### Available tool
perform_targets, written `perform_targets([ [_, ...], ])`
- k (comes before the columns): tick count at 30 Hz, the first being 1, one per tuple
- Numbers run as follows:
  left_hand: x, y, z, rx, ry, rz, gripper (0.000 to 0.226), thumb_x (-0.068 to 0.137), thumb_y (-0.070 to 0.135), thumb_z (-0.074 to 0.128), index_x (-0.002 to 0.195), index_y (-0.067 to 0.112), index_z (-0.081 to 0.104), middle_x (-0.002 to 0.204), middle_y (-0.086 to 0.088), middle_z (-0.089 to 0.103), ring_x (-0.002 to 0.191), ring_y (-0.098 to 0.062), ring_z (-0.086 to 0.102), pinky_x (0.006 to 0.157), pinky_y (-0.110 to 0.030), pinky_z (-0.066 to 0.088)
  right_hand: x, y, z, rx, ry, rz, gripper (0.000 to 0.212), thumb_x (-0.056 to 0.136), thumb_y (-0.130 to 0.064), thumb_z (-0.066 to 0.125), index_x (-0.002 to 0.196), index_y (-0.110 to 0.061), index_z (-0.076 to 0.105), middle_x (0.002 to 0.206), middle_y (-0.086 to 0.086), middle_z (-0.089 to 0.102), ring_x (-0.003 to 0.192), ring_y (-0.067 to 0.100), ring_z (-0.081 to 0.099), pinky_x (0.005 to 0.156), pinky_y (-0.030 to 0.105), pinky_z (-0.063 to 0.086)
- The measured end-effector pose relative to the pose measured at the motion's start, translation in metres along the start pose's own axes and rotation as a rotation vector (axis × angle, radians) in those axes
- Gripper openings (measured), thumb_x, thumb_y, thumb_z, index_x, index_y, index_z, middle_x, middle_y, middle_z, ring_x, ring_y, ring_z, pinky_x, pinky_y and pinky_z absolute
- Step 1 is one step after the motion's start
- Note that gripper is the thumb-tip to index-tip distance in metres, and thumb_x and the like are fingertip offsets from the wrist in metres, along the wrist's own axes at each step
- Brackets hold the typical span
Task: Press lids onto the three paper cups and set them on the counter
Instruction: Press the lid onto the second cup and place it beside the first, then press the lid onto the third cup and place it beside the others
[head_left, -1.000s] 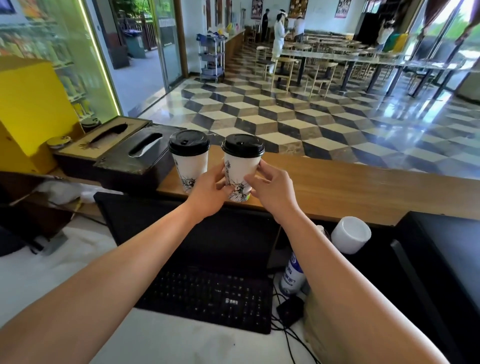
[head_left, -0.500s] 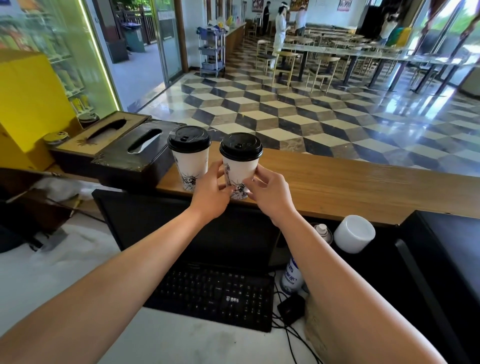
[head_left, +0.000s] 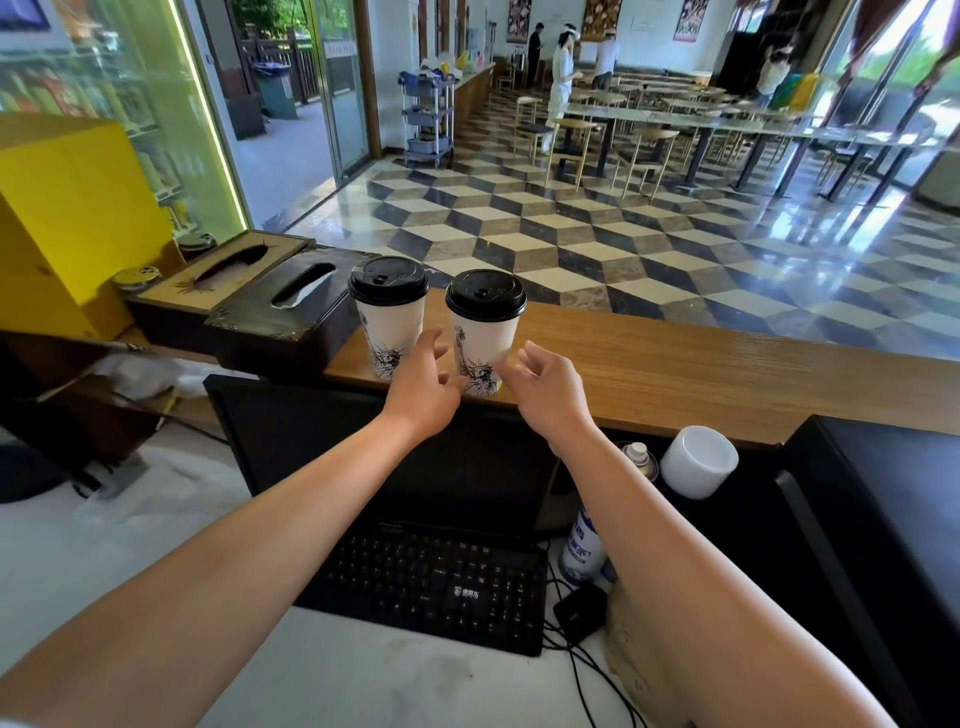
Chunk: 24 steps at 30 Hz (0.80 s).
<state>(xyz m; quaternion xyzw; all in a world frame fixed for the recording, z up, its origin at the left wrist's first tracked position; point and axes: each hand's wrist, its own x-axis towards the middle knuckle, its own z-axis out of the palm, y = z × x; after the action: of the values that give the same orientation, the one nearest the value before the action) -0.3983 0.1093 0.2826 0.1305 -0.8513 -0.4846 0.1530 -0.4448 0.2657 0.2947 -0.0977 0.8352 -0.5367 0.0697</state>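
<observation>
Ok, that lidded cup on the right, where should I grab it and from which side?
Probably round the white wall of the right cup, under its black lid, coming from the near right. It stands upright, widening upward, and the left cup crowds its left.

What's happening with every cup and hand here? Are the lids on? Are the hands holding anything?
White paper cup on the left, upright on the wooden counter, black lid on.
White paper cup on the right, upright on the counter, black lid on.
Left hand, open, holding nothing.
Right hand, open, holding nothing.
Black tissue box, a tissue showing in its slot.
</observation>
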Motion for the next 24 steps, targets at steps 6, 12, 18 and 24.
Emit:
perform_targets([
  [6, -0.029, 0.015, -0.014, 0.000, -0.033, -0.002, 0.066, 0.091, 0.017, 0.064, 0.149, 0.017, 0.032, 0.145, -0.004, 0.050, 0.113, -0.020, 0.061, 0.088, -0.030, 0.047, -0.027, -0.017, -0.012, -0.027, 0.111, -0.019, 0.052, 0.093, -0.032, 0.064, 0.140, -0.010, 0.056, 0.140, 0.005, 0.062, 0.128, 0.025, 0.058, 0.095, 0.031, 0.045],
  [12, -0.066, 0.045, -0.031, 0.101, -0.076, 0.187, 0.042, 0.089, 0.007, 0.057, 0.129, 0.019, 0.053, 0.118, 0.005, 0.062, 0.092, -0.004, 0.062, 0.074, -0.014, 0.042, -0.069, -0.035, -0.023, -0.038, 0.082, -0.136, 0.045, 0.090, -0.023, 0.069, 0.135, -0.015, 0.063, 0.120, -0.002, 0.073, 0.105, 0.018, 0.070, 0.095, 0.044, 0.058],
  [18, -0.105, 0.040, -0.020, 0.210, -0.139, 0.305, 0.036, 0.086, 0.005, 0.060, 0.118, 0.021, 0.056, 0.105, 0.007, 0.061, 0.084, -0.005, 0.062, 0.072, -0.016, 0.045, -0.129, -0.013, -0.032, -0.323, 0.021, -0.278, 0.041, 0.089, -0.015, 0.065, 0.130, -0.014, 0.067, 0.116, 0.004, 0.076, 0.100, 0.021, 0.070, 0.096, 0.032, 0.052],
  [24, -0.161, -0.015, 0.011, 0.512, -0.354, 0.240, 0.053, 0.085, 0.006, 0.059, 0.134, 0.021, 0.046, 0.127, -0.003, 0.056, 0.115, -0.021, 0.056, 0.093, -0.037, 0.049, -0.183, 0.055, -0.032, -0.616, -0.146, -0.171, 0.052, 0.088, -0.005, 0.059, 0.140, -0.009, 0.058, 0.131, 0.012, 0.065, 0.120, 0.029, 0.060, 0.102, 0.038, 0.050],
])
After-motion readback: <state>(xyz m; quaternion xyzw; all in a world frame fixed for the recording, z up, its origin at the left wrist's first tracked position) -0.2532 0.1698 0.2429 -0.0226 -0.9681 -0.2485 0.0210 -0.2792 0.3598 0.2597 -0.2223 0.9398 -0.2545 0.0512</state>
